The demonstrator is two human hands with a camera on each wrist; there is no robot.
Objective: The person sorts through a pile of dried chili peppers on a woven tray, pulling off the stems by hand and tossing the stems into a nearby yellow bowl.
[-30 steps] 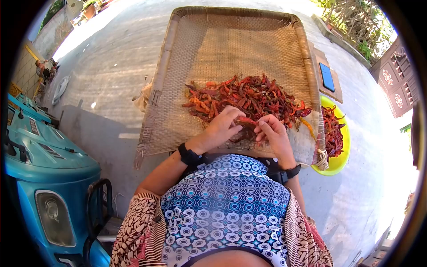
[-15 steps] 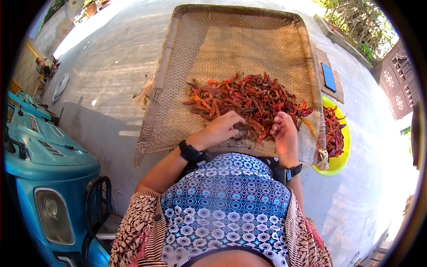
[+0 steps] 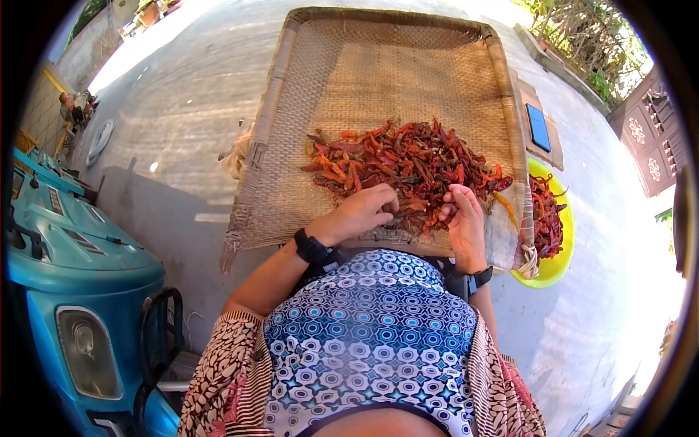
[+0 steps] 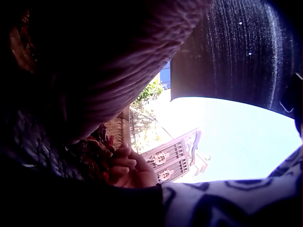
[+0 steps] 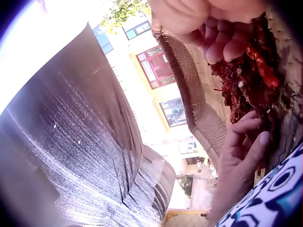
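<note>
Dried red chili peppers (image 3: 419,156) lie heaped on the near half of a woven bamboo tray (image 3: 393,73). At the heap's near edge is my left hand (image 3: 364,211), back upward, its fingers lowered toward the peppers. The right wrist view catches the same left hand (image 5: 239,153) with a gap between thumb and bent index finger, beside dark peppers. My right hand (image 3: 466,224) hovers over the near right side of the heap, fingers curled inward. In the right wrist view its fingertips (image 5: 215,54) curl above the peppers; I cannot tell whether something small sits inside them.
A yellow-green basin (image 3: 566,251) with more red chilies stands on the ground right of the tray. Beyond it a blue phone (image 3: 537,127) lies on cardboard (image 3: 550,149). A teal vehicle (image 3: 87,255) occupies the left. A yellow pepper (image 3: 504,207) lies at the heap's right edge.
One second ago both hands met over a red chili held between them. The hands have since parted, the right drawing to the right, and that chili no longer shows between them.
</note>
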